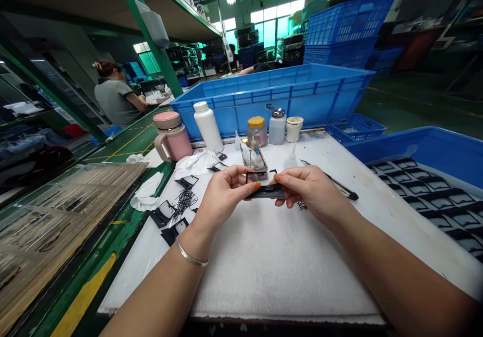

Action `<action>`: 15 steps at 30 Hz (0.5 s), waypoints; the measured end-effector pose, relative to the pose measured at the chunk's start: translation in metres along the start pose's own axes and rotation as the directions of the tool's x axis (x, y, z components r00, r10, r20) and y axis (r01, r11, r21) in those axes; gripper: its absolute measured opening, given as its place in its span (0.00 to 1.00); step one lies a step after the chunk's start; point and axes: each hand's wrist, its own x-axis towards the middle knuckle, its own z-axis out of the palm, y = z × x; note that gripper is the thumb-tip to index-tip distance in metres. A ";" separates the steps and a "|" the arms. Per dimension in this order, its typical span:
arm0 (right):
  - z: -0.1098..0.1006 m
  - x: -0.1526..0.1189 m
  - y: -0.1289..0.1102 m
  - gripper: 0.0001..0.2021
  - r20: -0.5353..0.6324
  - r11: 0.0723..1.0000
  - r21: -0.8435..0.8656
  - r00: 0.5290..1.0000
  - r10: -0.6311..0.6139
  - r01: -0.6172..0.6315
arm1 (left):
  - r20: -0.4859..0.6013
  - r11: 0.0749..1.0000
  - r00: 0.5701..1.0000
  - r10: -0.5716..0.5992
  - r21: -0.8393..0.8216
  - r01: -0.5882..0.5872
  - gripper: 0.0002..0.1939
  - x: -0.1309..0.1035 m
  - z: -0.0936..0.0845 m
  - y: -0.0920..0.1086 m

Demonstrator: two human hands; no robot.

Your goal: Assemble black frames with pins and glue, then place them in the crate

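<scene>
Black and plastic-looking: a slim frame (272, 192), held up over the tabletop (287, 266) in both hands, well in from the near edge and about midway between the left and right sides. Long axis running left to right, close to parallel with the near edge, so crosswise to the forearms' reach. Left hand (221, 191) closed on the left end, thumb laid along the front, fingers curled behind. Right hand (315, 191) pinching at the right end between thumb and forefinger, remaining fingers bent just below. Neither hand nearer than the other: one at each end, both touching, with more of the length covered from the left. Between the two grips, only a short stretch in plain sight; too small there, perhaps, to tell whether anything finer is pinched at the right fingertips. Just beyond, a small glass box (263, 162), towards the far edge. Off to the left, loose black strands (184, 203) beside similar frames (161, 215). Past the right hand, a long pointed tool (332, 180), lying slantwise towards the right edge.
</scene>
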 end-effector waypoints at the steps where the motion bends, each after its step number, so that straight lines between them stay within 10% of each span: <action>1: 0.000 0.000 0.000 0.14 -0.037 1.000 -0.015 0.999 -0.008 0.008 | -0.039 0.997 0.998 0.046 0.071 -0.043 0.20 -0.001 0.000 0.000; 4: 0.000 0.001 -0.001 0.14 -0.148 0.999 -0.042 0.989 -0.015 0.008 | -0.101 0.895 0.945 0.312 0.366 -0.256 0.25 -0.004 0.002 0.001; 7: 0.001 0.000 -0.002 0.13 -0.168 1.000 -0.018 0.986 -0.002 -0.001 | 0.082 0.649 0.833 0.547 0.587 -0.484 0.25 -0.006 0.005 0.003; 15: 0.003 0.000 -0.002 0.14 -0.104 0.996 0.088 0.994 0.027 -0.018 | 0.289 0.342 0.657 0.697 0.671 -0.658 0.14 -0.004 0.012 0.001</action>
